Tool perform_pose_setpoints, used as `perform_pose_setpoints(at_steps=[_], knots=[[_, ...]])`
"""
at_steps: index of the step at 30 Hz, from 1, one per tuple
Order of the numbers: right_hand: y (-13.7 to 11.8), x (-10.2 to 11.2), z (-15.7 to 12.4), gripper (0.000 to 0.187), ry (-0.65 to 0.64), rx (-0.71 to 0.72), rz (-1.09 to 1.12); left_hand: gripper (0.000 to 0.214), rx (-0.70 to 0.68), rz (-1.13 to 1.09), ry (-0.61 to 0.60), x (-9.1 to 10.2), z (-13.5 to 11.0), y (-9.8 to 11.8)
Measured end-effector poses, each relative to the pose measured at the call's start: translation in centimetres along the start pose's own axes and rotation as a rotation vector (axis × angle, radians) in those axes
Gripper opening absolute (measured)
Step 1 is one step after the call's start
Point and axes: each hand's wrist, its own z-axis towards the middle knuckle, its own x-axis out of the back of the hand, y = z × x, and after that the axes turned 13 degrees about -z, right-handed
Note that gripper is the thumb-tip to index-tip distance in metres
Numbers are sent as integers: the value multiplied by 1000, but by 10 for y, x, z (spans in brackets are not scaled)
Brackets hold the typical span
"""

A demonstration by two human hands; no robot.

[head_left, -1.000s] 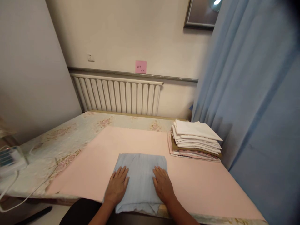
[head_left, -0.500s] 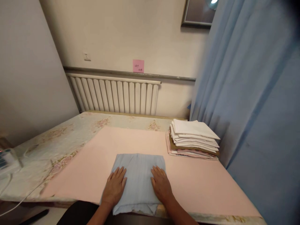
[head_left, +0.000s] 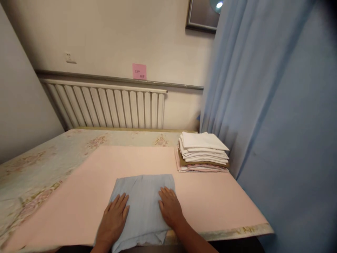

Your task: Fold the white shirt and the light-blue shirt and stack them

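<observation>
A light blue folded cloth (head_left: 143, 207) lies flat at the near edge of the table, on top of a pink sheet (head_left: 207, 203). On the cloth's left side rests my left hand (head_left: 114, 216), palm down with its fingers stretched out. My right hand (head_left: 170, 205) lies flat on the right side of the same cloth, fingers extended. Neither hand grips the fabric. The cloth's near edge looks uneven and slightly rumpled at the table's front.
A stack of folded fabrics (head_left: 202, 151), white on top with brown and pink below, stands at the back right. Blue curtains (head_left: 237, 105) hang along the right. Behind the flower-patterned tablecloth (head_left: 31, 161) are a radiator (head_left: 113, 105) and a wall with a pink note (head_left: 139, 71).
The camera view has turned to the right, so the scene sits further left. Both hands remain flat on the blue cloth in nearly the same places.
</observation>
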Motion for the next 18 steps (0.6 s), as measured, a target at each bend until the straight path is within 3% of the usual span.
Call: perform_pose_setpoints(at_steps=[18], knots=[[1, -5, 0, 36, 47, -36, 40, 58, 15, -4, -40, -2, 3, -3]])
